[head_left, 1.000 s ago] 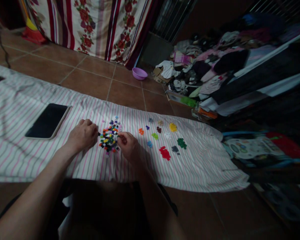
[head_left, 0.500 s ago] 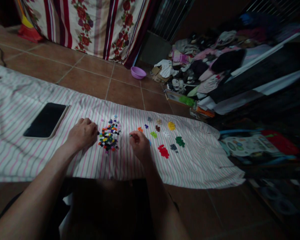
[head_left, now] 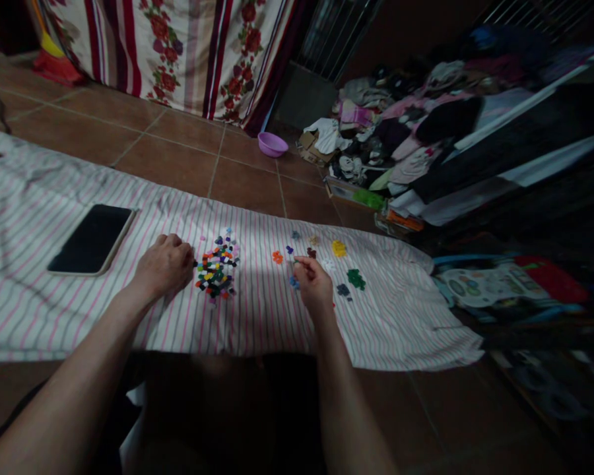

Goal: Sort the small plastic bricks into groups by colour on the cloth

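A mixed pile of small coloured pieces lies on the striped cloth. My left hand rests with curled fingers against the pile's left side; anything inside it is hidden. Farther right, my right hand is pinched over the sorted groups, and what its fingertips hold is too small to name. Around it are orange pieces, blue pieces, brown pieces, yellow pieces, dark green pieces and grey pieces. My right hand mostly covers the red group.
A tablet lies on the cloth left of my left hand. Beyond the cloth, a purple basin stands on the tiled floor, near a heap of clothes. A floral curtain hangs at the back.
My right hand has moved right, from beside the orange pieces to over the light green and red groups. The orange and blue pieces are more exposed. My left hand has barely moved.
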Motion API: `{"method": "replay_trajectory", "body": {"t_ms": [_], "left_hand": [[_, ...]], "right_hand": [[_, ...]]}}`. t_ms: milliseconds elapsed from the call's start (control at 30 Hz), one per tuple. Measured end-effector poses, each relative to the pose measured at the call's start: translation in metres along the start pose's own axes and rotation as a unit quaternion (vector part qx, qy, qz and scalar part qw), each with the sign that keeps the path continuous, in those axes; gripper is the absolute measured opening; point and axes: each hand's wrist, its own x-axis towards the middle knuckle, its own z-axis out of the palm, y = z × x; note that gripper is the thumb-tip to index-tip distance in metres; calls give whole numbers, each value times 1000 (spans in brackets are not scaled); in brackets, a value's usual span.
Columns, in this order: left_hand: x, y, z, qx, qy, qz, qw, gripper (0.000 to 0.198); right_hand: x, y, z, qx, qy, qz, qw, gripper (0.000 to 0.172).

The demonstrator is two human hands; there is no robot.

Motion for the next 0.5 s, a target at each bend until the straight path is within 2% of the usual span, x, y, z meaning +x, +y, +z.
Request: {"method": "replay_trajectory", "body": {"t_ms": [100, 233, 500], "left_hand": [[0, 0, 0, 4, -8, 3, 1000, 32], [-1, 1, 0, 1, 0, 0, 1000, 30], [-2, 2, 0, -5, -4, -6, 1000, 30]], "right_hand": [[9, 4, -20, 12, 40, 11, 999, 35], [16, 17, -54, -36, 82, 9, 996, 33], [24, 76, -111, -89, 165, 70, 980, 39]]}}
